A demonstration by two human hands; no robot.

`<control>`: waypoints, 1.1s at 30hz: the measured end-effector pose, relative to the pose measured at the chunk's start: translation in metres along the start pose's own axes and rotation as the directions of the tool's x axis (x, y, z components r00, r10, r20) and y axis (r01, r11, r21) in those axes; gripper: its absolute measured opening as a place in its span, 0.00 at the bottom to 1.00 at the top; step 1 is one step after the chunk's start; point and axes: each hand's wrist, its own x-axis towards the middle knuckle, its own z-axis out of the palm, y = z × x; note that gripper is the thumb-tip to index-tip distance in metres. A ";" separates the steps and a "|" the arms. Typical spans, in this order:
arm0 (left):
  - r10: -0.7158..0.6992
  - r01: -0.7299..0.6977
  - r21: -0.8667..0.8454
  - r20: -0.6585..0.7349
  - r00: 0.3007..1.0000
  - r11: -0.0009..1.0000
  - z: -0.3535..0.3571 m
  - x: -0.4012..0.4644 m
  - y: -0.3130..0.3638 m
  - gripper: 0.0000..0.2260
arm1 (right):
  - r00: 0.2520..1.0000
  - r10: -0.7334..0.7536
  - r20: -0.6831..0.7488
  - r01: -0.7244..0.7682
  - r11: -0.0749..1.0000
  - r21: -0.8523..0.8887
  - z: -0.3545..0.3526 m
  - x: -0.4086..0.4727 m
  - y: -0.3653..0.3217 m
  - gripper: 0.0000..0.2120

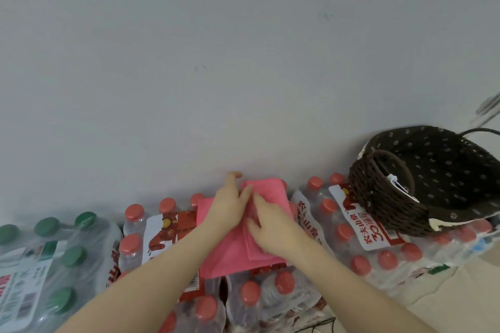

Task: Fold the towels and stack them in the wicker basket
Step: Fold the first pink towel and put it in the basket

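A pink towel (232,257) lies partly folded on top of shrink-wrapped packs of water bottles. My left hand (230,204) lies across its far left part, thumb touching a raised fold and index finger pointing toward the wall. My right hand (270,224) presses flat on the folded layers at the towel's right side. The dark brown wicker basket (378,197) stands to the right on the bottle packs, lined with dark flower-print cloth (443,170); its inside shows no towel from here.
Packs of red-capped bottles (359,240) carry the towel and basket. A pack of green-capped bottles (48,257) is at the left. A plain grey wall (216,62) rises right behind. A pale floor (465,292) shows at the lower right.
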 end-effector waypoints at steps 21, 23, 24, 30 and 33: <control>0.215 -0.306 0.267 0.321 0.922 0.914 -0.016 0.004 -0.013 0.29 | 0.978 -0.136 0.157 0.182 0.925 -0.332 -0.021 -0.008 0.028 0.42; 0.215 -0.234 0.052 0.243 0.946 0.971 -0.015 0.004 -0.009 0.20 | 0.983 -0.168 0.070 0.181 0.952 -0.249 -0.016 -0.007 0.022 0.42; 0.185 -0.170 -0.082 0.228 0.956 0.982 -0.014 0.004 -0.007 0.16 | 0.986 -0.160 0.044 0.166 0.957 -0.239 -0.013 -0.007 0.022 0.42; 0.231 -0.317 0.326 0.275 0.933 0.891 -0.012 0.005 -0.011 0.19 | 0.987 -0.156 0.050 0.164 0.941 -0.298 0.011 -0.012 0.030 0.45; 0.088 -0.163 0.597 0.153 0.984 0.786 -0.019 0.006 -0.016 0.22 | 0.992 -0.108 0.059 0.122 0.919 -0.374 0.015 -0.013 0.030 0.44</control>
